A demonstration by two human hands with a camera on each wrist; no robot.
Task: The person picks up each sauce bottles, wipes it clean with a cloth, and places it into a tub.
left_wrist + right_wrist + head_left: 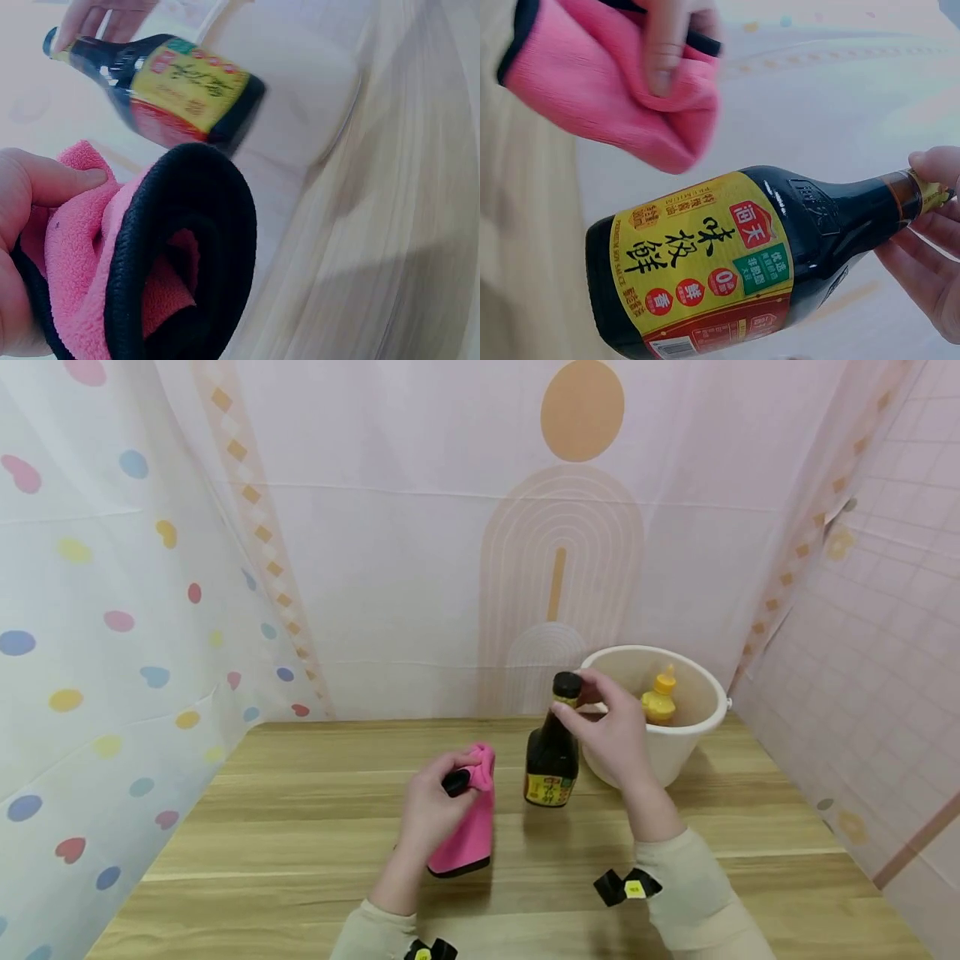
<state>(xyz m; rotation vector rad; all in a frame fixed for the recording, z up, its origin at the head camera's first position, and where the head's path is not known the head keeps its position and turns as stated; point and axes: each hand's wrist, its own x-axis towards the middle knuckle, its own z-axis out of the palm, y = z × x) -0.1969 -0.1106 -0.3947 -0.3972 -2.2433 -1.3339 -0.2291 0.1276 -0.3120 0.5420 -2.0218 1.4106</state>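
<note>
My right hand (617, 727) pinches a dark soy sauce bottle (553, 752) by its neck, just under the black cap. The bottle hangs above the table, nearly upright, and its yellow and red label (705, 259) fills much of the right wrist view. To its left, my left hand (435, 806) grips a folded pink cloth (474, 835) with black edging. In the left wrist view the thumb presses into the cloth (86, 247), which curls into a loop. Cloth and bottle are apart.
A white bucket (678, 752) stands at the right, beside my right hand. Inside it is a yellow squeeze bottle (660, 703); the rest of its contents is hidden. Patterned curtains (390, 568) hang behind the wooden table (300, 843) and along both sides.
</note>
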